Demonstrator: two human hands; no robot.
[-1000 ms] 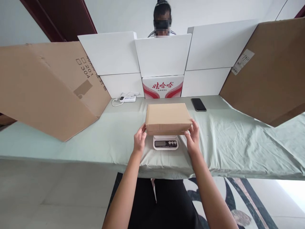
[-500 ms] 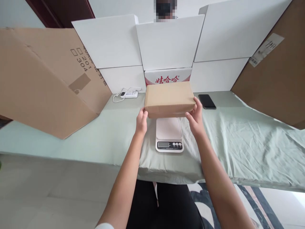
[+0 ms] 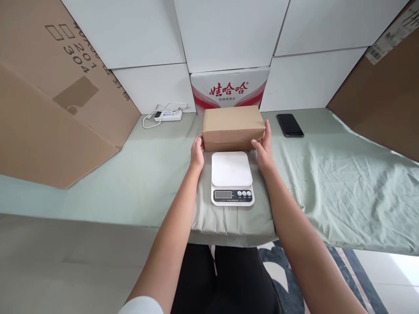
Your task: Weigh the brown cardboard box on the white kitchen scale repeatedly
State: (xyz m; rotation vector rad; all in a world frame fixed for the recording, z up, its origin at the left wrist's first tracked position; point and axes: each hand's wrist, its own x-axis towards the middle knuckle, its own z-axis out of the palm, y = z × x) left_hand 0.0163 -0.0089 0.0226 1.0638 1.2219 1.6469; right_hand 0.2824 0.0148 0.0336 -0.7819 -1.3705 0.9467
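Observation:
A brown cardboard box (image 3: 233, 128) is behind the scale, close to the printed white carton at the back. My left hand (image 3: 197, 152) grips its left end, with the fingertips partly hidden. At the right end, my right hand (image 3: 264, 146) is closed on the box, thumb on the front face and fingers along the side. Just in front of the box lies a white kitchen scale (image 3: 231, 179) with a bare platform; its display and buttons face me, and I can read no figure on the display.
A white power strip (image 3: 168, 115) with a cable lies back left, a black phone (image 3: 290, 125) back right. White panels and a carton with red lettering (image 3: 229, 89) form the back wall. Large cardboard sheets (image 3: 55, 104) flank both sides. A pale green cloth (image 3: 147, 174) covers the table.
The box has come down from above the scale's rear edge to the cloth behind it, both hands still on it. My view has tilted downward, and the person behind the panels is out of sight.

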